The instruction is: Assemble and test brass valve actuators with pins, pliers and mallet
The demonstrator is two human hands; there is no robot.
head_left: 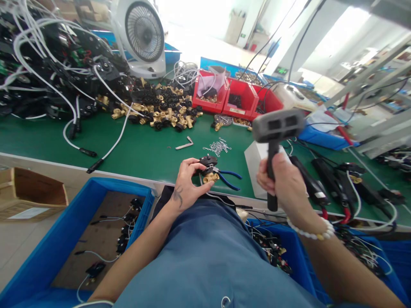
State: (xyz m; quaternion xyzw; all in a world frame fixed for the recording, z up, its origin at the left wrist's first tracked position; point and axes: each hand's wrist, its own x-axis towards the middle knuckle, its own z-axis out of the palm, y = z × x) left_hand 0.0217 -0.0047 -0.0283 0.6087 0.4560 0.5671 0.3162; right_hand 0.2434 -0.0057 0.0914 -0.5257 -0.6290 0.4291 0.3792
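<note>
Near the front edge of the green bench, my left hand [187,185] grips a black-and-brass valve fitting [210,177] between thumb and fingers. My right hand [285,184] is closed round the handle of a grey hammer [278,125], raised to the right of the fitting and slightly blurred. Blue-handled pliers [229,179] lie just right of the fitting, their jaws close beside it. Behind them is a small heap of metal clips [218,147]. A bent metal piece [185,144] rests to the left of the clips.
Brass and black fittings [170,109] are piled at the back, before a white fan [141,38]. Red bins [239,102] stand behind the clips. A white box [257,167] and black handled tools [310,184] lie right. A blue crate [77,205] stands below left.
</note>
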